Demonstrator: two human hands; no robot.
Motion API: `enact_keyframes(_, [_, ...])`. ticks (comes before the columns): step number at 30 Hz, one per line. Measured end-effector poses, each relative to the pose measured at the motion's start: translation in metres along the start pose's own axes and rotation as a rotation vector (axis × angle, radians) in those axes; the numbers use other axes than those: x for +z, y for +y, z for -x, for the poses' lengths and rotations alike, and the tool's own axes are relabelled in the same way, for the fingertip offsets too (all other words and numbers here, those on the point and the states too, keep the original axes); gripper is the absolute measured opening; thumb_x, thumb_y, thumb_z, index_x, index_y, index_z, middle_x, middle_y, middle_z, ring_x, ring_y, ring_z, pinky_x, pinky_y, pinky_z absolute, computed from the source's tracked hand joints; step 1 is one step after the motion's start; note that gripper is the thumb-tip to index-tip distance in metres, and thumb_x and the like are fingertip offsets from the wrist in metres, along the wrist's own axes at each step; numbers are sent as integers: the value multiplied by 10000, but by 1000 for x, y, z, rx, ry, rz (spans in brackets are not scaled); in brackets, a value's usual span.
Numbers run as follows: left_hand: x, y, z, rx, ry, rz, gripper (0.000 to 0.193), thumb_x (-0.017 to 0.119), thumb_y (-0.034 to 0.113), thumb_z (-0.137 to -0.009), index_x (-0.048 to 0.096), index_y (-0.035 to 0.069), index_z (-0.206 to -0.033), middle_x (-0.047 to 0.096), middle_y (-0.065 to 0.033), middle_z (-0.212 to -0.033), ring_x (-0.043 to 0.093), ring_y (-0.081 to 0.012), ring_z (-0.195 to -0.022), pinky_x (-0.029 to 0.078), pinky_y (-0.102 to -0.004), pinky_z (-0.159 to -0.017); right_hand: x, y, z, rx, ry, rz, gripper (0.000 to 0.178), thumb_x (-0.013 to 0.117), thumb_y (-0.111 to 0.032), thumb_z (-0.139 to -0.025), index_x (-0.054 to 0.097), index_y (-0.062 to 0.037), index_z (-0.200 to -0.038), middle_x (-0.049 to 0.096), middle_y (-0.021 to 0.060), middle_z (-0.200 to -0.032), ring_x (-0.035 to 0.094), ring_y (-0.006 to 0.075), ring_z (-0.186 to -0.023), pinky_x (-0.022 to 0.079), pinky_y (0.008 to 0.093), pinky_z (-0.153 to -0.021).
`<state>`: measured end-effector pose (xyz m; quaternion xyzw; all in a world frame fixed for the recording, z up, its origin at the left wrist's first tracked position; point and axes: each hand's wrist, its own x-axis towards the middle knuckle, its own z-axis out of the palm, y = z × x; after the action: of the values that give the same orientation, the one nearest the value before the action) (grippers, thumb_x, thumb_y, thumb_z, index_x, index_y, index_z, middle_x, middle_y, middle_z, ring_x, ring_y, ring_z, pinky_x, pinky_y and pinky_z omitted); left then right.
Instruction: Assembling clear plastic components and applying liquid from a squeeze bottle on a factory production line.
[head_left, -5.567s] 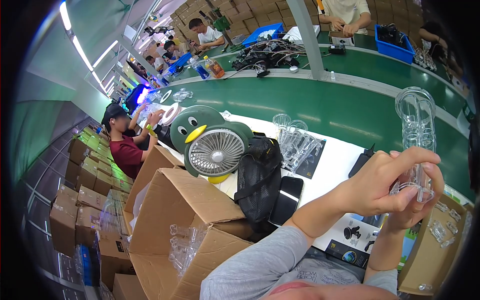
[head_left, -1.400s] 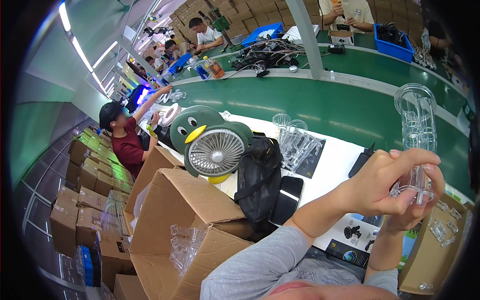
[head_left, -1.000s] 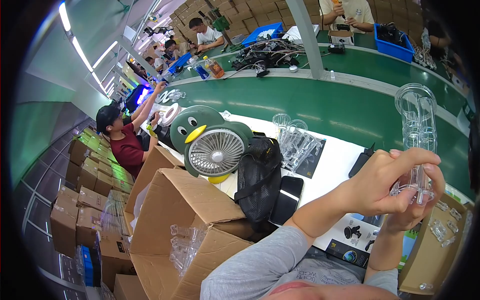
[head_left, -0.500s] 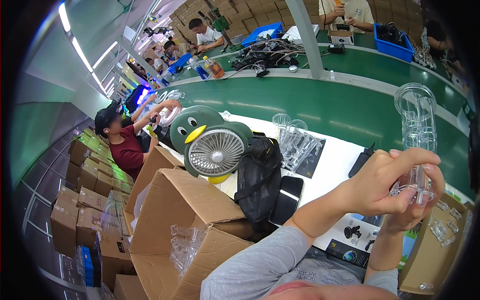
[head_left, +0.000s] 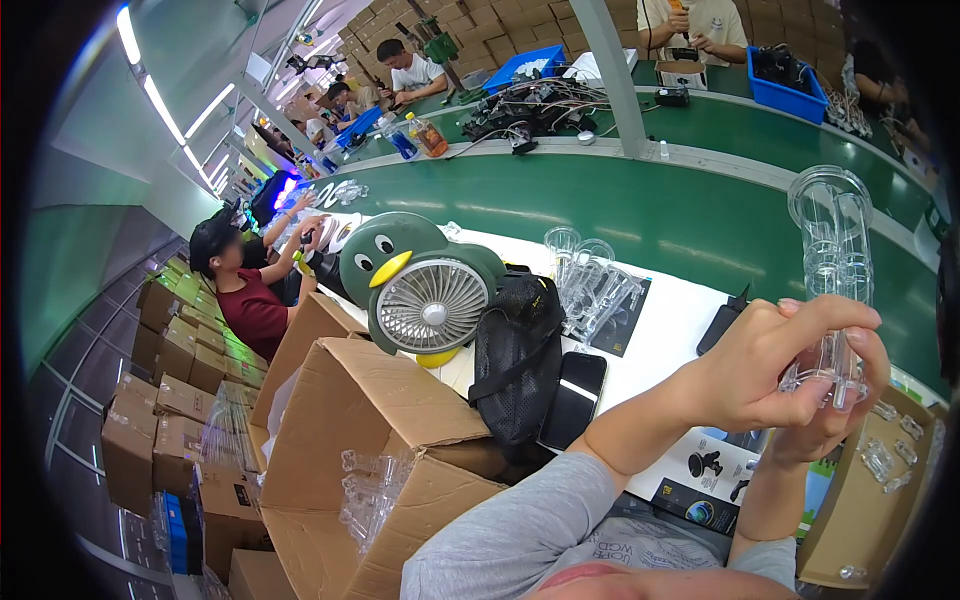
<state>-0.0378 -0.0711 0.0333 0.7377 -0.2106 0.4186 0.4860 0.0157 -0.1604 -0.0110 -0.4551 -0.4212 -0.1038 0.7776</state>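
Observation:
A clear, see-through piece with a round flared rim and narrow inner tubes (head_left: 838, 225) stands upright at the right, raised in front of me. My left hand (head_left: 745, 365) is closed round its lower end, thumb and fingers pinching the base. Just below and beside it, my right hand (head_left: 815, 435) is closed on the same base, its fingers partly hidden behind the piece and my left hand. Similar clear pieces (head_left: 590, 280) stand bunched on the white work surface (head_left: 685, 305). More clear parts (head_left: 372, 500) lie in the open cardboard box (head_left: 340, 400) at my left.
A green penguin-shaped fan (head_left: 432, 300), a black mesh bag (head_left: 518, 350) and a phone (head_left: 575, 400) stand between the box and my arms. Small clear parts lie in a cardboard tray (head_left: 850, 520) at right. Beyond runs a green belt (head_left: 690, 215); a co-worker in dark red (head_left: 255, 305) sits left.
My hands and the clear piece have stayed in place. At the left, the co-worker's arm has drawn back and lowered from the white ring-shaped thing on the table.

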Motion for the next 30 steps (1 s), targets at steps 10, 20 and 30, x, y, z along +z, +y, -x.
enact_keyframes(10, [0,-2,1,28,23,-31,504,485,174,-648,491,-48,-1100,625,-156,-801,654,-260,-671,522,-298,-646,3,-1,0,27,-6,-18,529,341,-475,-858,368,-43,-1163,537,275,-1001,594,342,-871,501,404,-760])
enact_keyframes(20, [-1,3,0,-2,15,-13,518,489,189,-638,493,-41,-1102,625,-154,-806,653,-260,-667,522,-294,-644,1,-2,0,29,-10,-25,505,346,-456,-859,368,-54,-1164,541,275,-994,595,344,-870,505,408,-754])
enact_keyframes(30, [1,-1,0,33,17,-31,517,487,199,-640,495,-40,-1098,625,-147,-798,651,-248,-646,518,-292,-613,2,-3,-1,28,-27,-19,481,347,-424,-854,367,-51,-1159,541,277,-990,593,343,-866,504,407,-753])
